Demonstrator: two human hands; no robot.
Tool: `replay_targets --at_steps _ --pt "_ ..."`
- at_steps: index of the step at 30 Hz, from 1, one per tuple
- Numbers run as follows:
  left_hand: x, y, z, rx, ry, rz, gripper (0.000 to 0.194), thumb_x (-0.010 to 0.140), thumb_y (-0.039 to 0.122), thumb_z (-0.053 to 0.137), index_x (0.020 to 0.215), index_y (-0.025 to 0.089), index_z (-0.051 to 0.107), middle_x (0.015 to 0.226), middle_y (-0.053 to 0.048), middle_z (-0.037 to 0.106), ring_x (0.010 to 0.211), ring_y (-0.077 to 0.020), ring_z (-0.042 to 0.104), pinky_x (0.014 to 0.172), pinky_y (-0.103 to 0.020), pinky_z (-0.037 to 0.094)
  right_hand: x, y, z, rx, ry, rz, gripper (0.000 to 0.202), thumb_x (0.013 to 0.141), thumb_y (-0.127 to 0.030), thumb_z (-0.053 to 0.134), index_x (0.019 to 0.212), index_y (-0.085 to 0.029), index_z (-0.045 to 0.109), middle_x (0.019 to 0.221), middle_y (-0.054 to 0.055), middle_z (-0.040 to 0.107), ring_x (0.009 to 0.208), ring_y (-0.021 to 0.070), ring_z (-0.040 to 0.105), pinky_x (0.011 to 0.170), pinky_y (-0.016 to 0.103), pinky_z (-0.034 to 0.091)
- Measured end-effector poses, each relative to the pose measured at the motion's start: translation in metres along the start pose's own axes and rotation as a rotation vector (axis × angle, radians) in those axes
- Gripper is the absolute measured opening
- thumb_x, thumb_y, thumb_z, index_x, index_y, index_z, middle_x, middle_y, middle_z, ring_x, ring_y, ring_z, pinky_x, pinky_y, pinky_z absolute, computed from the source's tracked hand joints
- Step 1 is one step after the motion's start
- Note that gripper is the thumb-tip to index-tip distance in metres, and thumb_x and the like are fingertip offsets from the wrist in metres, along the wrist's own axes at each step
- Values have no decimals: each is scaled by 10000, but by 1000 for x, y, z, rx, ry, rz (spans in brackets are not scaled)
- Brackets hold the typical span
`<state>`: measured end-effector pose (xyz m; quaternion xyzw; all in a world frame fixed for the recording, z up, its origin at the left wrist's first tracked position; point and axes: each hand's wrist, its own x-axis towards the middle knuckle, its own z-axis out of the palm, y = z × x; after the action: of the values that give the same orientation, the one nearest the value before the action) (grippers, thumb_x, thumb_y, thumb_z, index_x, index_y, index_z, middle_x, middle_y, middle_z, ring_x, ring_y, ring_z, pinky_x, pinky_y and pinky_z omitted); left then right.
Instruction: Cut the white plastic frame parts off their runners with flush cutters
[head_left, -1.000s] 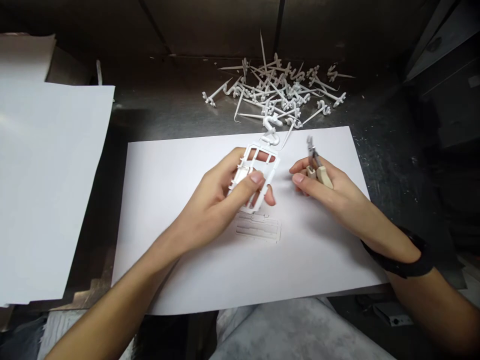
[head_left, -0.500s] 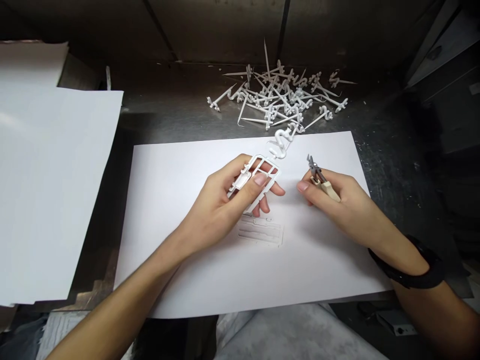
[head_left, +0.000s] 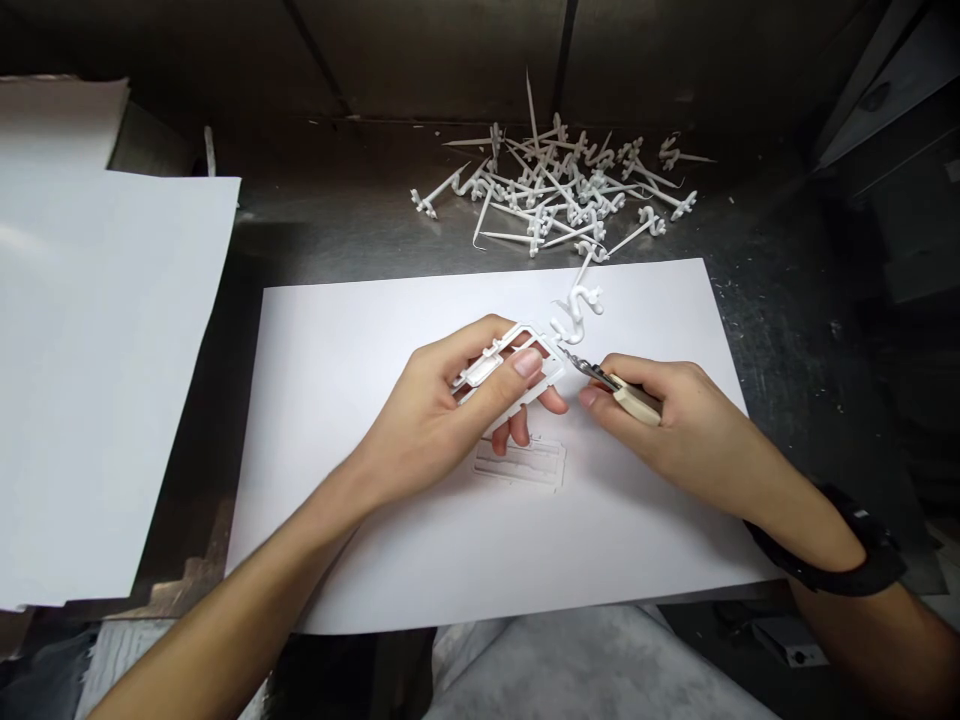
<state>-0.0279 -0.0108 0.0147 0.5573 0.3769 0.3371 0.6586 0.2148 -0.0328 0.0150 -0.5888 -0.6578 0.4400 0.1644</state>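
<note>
My left hand [head_left: 442,420] is closed round a white plastic frame [head_left: 534,343], thumb on top and fingers beneath. A curly white sprue [head_left: 576,315] sticks out from the frame's far corner. My right hand [head_left: 667,430] grips a pair of side cutters [head_left: 634,400] with pale handles. Their jaws point left and lie at the frame's corner, close to where the sprue joins; whether they touch it I cannot tell. Under my left fingers, a second white plastic frame [head_left: 519,465] lies flat on a sheet of white paper [head_left: 360,580].
Behind the paper, a heap of cut-off white sprues [head_left: 562,190] with long thin spikes is spread on the dark metal bench [head_left: 322,235]. A stack of white sheets [head_left: 112,350] stands at the left. A metal wall [head_left: 450,60] closes the back.
My right hand has brought the cutters left, turning their jaws from upward to the frame's corner. The held frame has tilted and its sprue has swung slightly right and nearer.
</note>
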Motion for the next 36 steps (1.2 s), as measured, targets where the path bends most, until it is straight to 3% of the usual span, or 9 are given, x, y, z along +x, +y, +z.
replay_targets --at_steps 9,36 --pt "-2 0 -1 86 10 24 179 1072 337 722 1010 177 672 932 -30 776 590 -116 599 504 -213 509 -1 -1 0 -27 -20 -7 190 1058 -340 655 923 -210 681 681 -55 450 609 143 355 537 322 284" --pt "-1 0 0 194 52 38 203 1066 368 726 983 187 685 907 -20 766 583 -116 615 497 -207 499 -3 0 -1 -56 -53 1 264 1077 -377 634 864 -222 619 655 -63 411 598 143 353 530 336 276"
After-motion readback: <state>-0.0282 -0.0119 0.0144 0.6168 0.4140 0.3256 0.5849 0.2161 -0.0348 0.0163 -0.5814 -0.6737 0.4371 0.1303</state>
